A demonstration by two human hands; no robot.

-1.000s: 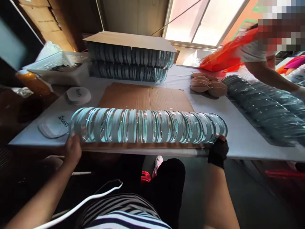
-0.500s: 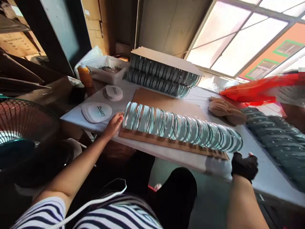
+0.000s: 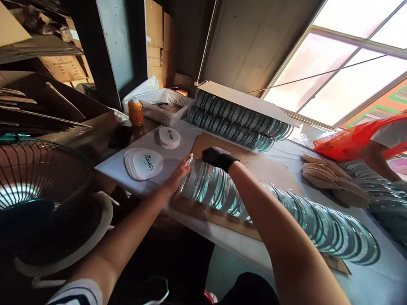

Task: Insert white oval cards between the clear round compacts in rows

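Observation:
A long row of round glass discs [image 3: 297, 214], standing on edge side by side, lies on a brown cardboard sheet [image 3: 219, 218]. At the row's left end is my left hand [image 3: 179, 176], bare, its fingers closed on the end disc. My right hand [image 3: 219, 157] wears a black glove with the fingertips uncovered. Its fingers curl over the upper edge of the discs near that same end, close to my left hand. My right forearm hides part of the row's middle. The fingertips of the right hand are hardly visible.
White labelled card stacks [image 3: 144, 164] lie left. Behind are a white basket [image 3: 163, 106], an orange bottle [image 3: 135, 112] and stacked glass rows [image 3: 235, 118] under cardboard. Brown pads [image 3: 321, 176] lie right, near a co-worker's arm [image 3: 378, 161]. A fan [image 3: 47, 178] stands left.
My right hand has moved from the row's right end to the top of its left end. My left hand stays at the left end. The view has shifted.

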